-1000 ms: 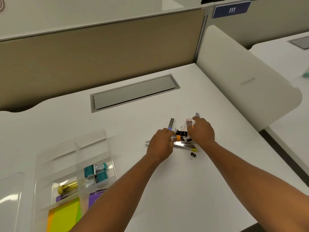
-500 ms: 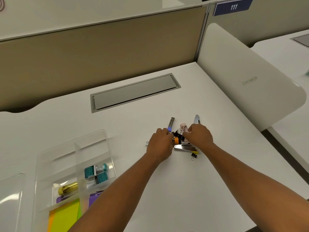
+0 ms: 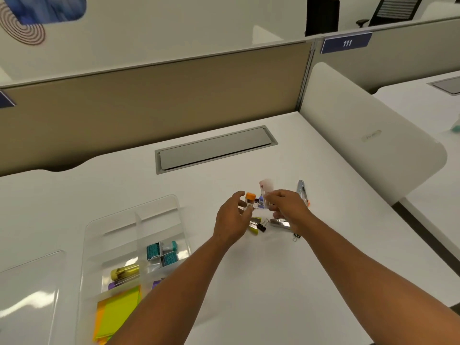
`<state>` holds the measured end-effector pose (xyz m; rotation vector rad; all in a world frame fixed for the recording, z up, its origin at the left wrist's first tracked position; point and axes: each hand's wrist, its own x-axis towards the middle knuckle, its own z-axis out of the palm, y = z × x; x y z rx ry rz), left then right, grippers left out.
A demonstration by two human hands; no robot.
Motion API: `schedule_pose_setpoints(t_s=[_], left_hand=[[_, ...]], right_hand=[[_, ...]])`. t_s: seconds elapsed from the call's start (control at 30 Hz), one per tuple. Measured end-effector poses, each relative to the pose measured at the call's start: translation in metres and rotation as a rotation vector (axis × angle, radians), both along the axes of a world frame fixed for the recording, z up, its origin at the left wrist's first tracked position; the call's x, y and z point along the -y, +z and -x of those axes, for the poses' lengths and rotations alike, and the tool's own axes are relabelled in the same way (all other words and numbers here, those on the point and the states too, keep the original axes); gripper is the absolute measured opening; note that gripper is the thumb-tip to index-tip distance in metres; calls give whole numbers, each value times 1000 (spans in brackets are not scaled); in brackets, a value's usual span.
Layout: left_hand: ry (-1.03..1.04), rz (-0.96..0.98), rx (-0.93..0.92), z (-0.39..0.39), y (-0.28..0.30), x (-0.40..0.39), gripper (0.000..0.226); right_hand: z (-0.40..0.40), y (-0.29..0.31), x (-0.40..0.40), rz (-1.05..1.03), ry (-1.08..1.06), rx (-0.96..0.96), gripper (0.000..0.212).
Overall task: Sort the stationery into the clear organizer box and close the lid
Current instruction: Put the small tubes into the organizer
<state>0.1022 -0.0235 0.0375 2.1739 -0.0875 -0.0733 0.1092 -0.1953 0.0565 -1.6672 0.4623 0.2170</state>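
My left hand holds a small clear tube with an orange cap just above the desk. My right hand grips a pale clear tube with a whitish top. Under the hands lie a yellow-tipped metal piece, black binder clips and a silver staple remover. A tiny black clip lies nearer to me. The clear organizer box sits at the left with teal boxes, a gold tube and sticky notes inside.
The box's clear lid lies flat at the far left. A silver clip tool rests right of my hands. A grey cable hatch is set in the desk behind. A white divider panel stands at the right edge.
Both hands have lifted off the pile, each with a small tube. The left raised the orange-capped one, the right the pale one. The camera has tilted up.
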Motion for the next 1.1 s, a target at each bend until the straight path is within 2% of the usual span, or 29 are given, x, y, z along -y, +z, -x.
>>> schedule_pose_setpoints(t_s=[0.17, 0.3, 0.37, 0.47, 0.53, 0.8, 0.97, 1.1], left_hand=[[57, -10, 30, 16, 9, -32, 61], [135, -3, 62, 28, 13, -64, 66], [174, 8, 87, 34, 15, -84, 58], [211, 6, 103, 43, 15, -114, 33], [251, -14, 101, 49, 15, -136, 26], [291, -108, 85, 64, 21, -225, 28], [275, -111, 8, 74, 26, -276, 24], [232, -183, -57, 85, 22, -300, 24]], right_hand=[[15, 4, -41, -262, 29, -86, 16], [24, 6, -75, -304, 103, -104, 21], [29, 7, -94, -317, 156, -104, 21], [35, 9, -122, -336, 223, -110, 19], [39, 10, -143, -342, 260, -117, 19], [50, 14, -212, -279, 340, -120, 22], [55, 12, -240, -291, 331, -136, 16], [61, 12, -262, -282, 348, -127, 23]])
